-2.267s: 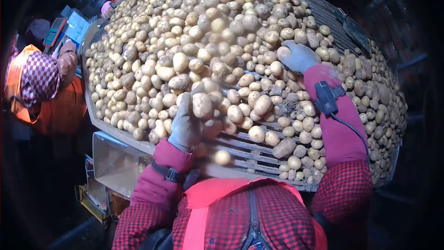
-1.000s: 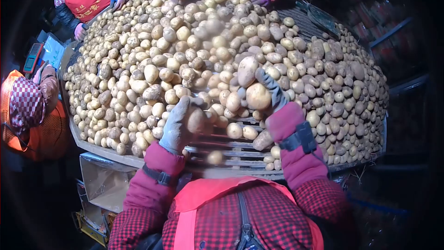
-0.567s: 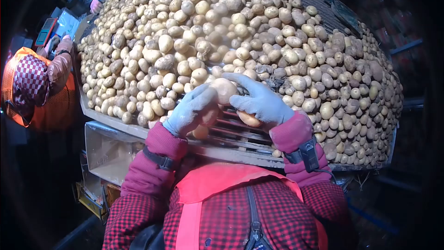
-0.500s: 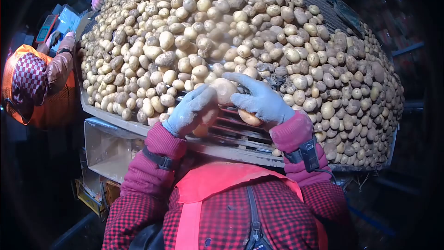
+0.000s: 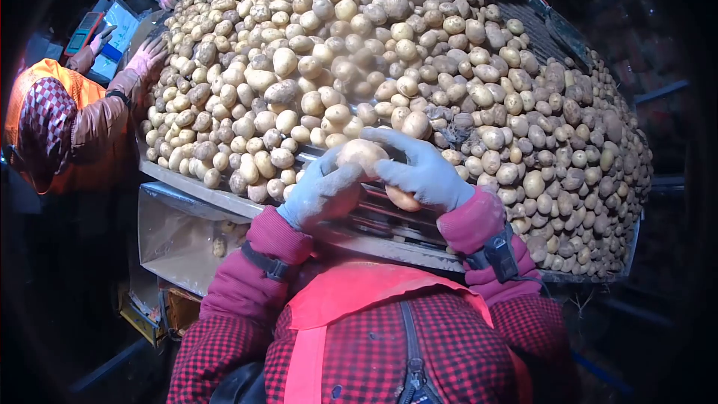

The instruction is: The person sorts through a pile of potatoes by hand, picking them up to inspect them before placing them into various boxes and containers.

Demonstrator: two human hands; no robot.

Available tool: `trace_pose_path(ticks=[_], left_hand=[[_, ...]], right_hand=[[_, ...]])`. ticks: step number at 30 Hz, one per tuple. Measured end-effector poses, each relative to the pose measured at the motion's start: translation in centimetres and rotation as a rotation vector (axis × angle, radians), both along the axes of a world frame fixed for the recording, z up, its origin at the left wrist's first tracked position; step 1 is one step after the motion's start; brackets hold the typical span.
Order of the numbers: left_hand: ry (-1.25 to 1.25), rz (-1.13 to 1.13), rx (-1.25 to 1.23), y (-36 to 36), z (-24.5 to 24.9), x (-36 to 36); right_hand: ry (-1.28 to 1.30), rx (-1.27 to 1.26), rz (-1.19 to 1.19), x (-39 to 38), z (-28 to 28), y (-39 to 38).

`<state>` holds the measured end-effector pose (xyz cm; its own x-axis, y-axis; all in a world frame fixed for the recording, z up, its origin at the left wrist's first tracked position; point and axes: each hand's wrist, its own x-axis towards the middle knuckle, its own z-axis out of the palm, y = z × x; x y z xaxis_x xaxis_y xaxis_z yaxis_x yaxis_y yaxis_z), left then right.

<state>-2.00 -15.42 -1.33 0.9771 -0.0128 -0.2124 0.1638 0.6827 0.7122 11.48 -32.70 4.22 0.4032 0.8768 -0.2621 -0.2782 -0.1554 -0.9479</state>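
Observation:
A large pale potato [image 5: 362, 157] is held up between my two blue-gloved hands, over the near edge of the heap. My left hand [image 5: 318, 188] curls around its left side, with thumb and fingers closed on it. Partly hidden below that hand is another rounded potato [image 5: 345, 200]. My right hand [image 5: 425, 173] grips the large potato from the right with its fingertips. A second potato [image 5: 402, 199] shows under the right palm, tucked against the lower fingers. Below my hands run the dark metal bars [image 5: 381, 218] of a slatted table.
A broad potato heap [image 5: 479, 97] covers the table, with a dark clump [image 5: 462, 129] among it. Below the rim stands a pale bin [image 5: 179, 243] with a few potatoes. Co-workers' gloved hands [image 5: 148, 57] are at the left and far edges.
My left hand has shifted slightly right and down; the large potato stays between my hands. A potato beneath my left hand no longer shows. The left co-worker's hand has reached onto the heap's edge.

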Motion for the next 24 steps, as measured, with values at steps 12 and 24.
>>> trace_pose_path(ticks=[12, 24], left_hand=[[-0.1, 0.213, -0.149, 5.0, 3.8, -8.1], [-0.251, 0.949, -0.251, 5.0, -3.5, -24.7]], right_hand=[[-0.01, 0.105, -0.281, -6.8, -3.1, 12.2], [0.02, 0.127, 0.416, -21.1, -5.6, 22.9]])
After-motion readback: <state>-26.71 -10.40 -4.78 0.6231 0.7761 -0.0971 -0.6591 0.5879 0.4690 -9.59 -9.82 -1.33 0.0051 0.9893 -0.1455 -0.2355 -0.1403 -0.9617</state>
